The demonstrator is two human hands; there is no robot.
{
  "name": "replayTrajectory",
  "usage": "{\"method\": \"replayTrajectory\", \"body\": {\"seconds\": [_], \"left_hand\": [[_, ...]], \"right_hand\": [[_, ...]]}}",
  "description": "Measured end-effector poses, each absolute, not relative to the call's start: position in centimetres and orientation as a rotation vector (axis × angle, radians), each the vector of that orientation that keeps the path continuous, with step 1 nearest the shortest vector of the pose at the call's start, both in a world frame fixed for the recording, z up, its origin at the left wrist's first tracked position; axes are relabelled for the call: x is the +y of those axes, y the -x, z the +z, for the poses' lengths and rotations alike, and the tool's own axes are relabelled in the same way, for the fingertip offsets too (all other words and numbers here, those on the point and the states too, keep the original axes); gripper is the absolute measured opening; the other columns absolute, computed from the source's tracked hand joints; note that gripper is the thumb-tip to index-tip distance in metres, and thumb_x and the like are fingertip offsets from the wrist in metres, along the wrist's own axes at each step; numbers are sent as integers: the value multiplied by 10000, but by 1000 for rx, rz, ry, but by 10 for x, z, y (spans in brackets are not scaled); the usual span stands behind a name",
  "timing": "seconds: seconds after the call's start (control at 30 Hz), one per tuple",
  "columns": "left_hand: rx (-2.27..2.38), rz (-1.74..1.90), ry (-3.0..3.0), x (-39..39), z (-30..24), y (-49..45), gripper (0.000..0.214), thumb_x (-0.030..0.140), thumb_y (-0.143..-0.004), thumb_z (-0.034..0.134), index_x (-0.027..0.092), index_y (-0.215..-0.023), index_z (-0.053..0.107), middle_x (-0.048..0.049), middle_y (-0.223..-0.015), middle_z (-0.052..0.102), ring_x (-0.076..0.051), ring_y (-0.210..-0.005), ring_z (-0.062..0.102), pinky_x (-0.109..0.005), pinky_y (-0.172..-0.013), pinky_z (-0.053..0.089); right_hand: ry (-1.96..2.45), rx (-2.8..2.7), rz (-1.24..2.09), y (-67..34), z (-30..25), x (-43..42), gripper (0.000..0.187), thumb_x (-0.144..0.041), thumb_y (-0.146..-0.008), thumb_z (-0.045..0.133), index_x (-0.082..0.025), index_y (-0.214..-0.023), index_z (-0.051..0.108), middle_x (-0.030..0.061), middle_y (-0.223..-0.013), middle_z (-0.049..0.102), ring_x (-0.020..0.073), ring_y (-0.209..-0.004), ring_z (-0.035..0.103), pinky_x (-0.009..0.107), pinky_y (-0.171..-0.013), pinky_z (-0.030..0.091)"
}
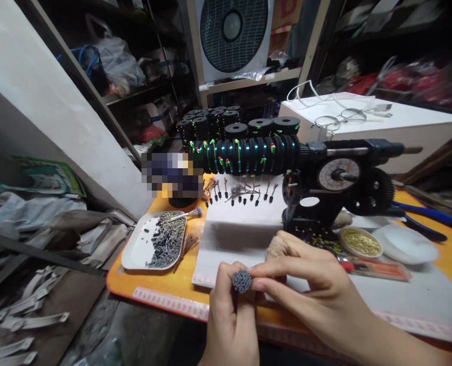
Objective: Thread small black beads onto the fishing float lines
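Note:
My left hand (233, 315) is closed around a tight round bundle of thin grey rods (242, 281), whose ends face up towards me. From the right, my right hand (317, 284) pinches at the bundle's edge with fingertips pressed together; a tan wrap (278, 245) covers one of its fingers. Beyond both hands stands a black winding machine (336, 175) with a dial. Its row of black spools (248, 155) carries green and blue thread, and small dark weights (244, 201) dangle below. To the left, a white tray (134, 256) holds many small grey and yellow pieces.
White paper (226, 259) covers part of the orange table (122, 279). On the right lie a dish of gold bits (361, 241), a translucent lid (404, 244), an orange-red flat package (382, 268) and blue-handled pliers (420, 223). Glasses (327, 123) rest on a white box (409, 117) behind.

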State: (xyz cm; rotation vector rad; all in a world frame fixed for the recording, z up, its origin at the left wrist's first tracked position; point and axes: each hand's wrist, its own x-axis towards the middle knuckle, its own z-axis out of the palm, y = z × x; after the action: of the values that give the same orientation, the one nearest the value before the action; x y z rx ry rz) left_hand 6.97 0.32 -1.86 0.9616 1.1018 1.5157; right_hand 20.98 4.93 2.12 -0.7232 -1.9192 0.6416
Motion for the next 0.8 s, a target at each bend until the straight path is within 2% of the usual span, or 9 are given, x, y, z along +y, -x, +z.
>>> {"method": "replayTrajectory", "body": {"seconds": [0.1,0.27,0.47,0.67,0.8], "left_hand": [[1192,1572,-1068,2,-26,-70,186,403,-923,648,232,-851,645,-72,-870,642,-225,-778,562,-301,-677,467],[1210,1583,-1108,0,-33,-70,99,344,-905,666,245,-903,650,-100,-901,665,-280,-856,587,-341,-679,483],[1209,1563,-1173,2,-25,-67,112,317,-935,627,245,-969,705,-103,-924,699,-286,-882,615,-370,-773,484],[1216,1514,-1041,-2,-21,-70,181,390,-923,659,227,-984,707,-109,-945,692,-271,-904,618,-331,-757,488],[1071,1524,-728,-3,-18,-71,224,431,-886,711,219,-868,642,-15,-799,611,-149,-691,550,-234,-622,471]], "right_hand": [[715,-1949,592,-209,21,49,136,-87,-916,636,-163,-954,741,13,-697,568,149,-664,535,267,-561,430],[739,-1943,618,-208,23,47,132,-90,-907,615,-158,-849,712,10,-693,550,139,-643,541,259,-551,439],[730,-1910,639,-208,24,48,175,-79,-911,640,-184,-990,755,21,-727,605,146,-676,568,253,-564,462],[776,-1923,676,-208,24,48,136,-99,-913,620,-166,-873,732,18,-699,595,142,-645,568,264,-551,453],[737,-1930,667,-208,27,48,139,-93,-917,623,-165,-906,741,21,-693,611,141,-647,563,260,-554,445]]}}
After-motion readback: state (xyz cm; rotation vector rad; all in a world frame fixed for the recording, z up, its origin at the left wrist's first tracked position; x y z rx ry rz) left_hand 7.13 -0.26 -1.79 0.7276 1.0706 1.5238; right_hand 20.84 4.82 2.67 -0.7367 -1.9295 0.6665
